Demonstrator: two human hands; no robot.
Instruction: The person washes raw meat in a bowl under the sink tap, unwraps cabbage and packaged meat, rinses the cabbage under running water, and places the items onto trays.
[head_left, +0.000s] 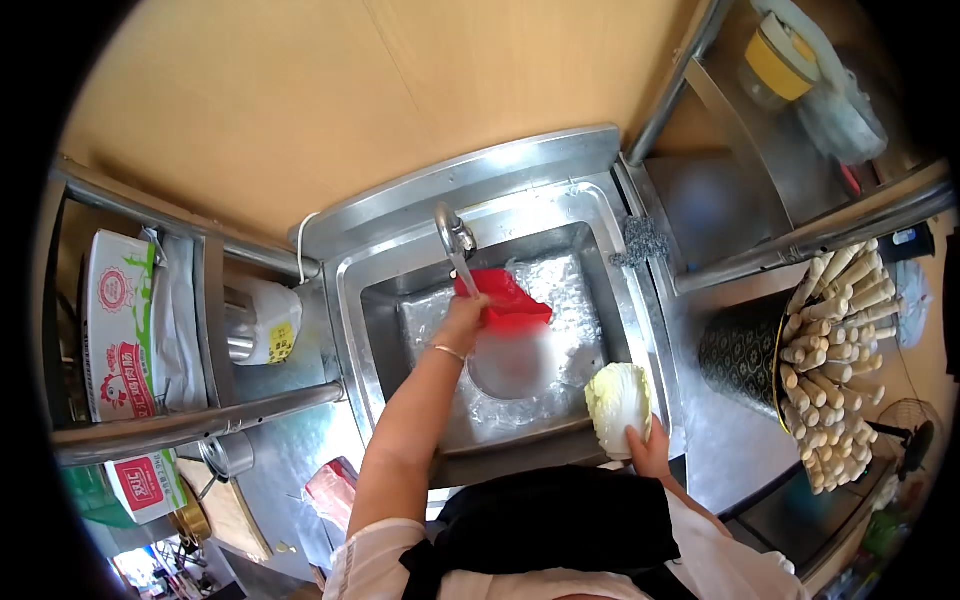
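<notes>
Water runs from the curved tap (455,235) down into the steel sink (357,310). Beneath the stream, my left hand (467,318) is closed on the edge of a bright red, limp piece (505,297); whether it is cloth or plastic I cannot tell. At the sink's near right corner my right hand (650,452) grips a pale Chinese cabbage (618,400) by its white base, thumb on top. The cabbage's leafy end points away from me over the basin. Part of the basin is blurred.
A grey scouring pad (643,240) lies on the sink's right edge. To the right stands a dark patterned container (742,350) packed with wooden-handled sticks (835,350). Metal shelves flank the sink, the left one holding a carton (118,325). A red-and-white packet (332,492) lies near my left arm.
</notes>
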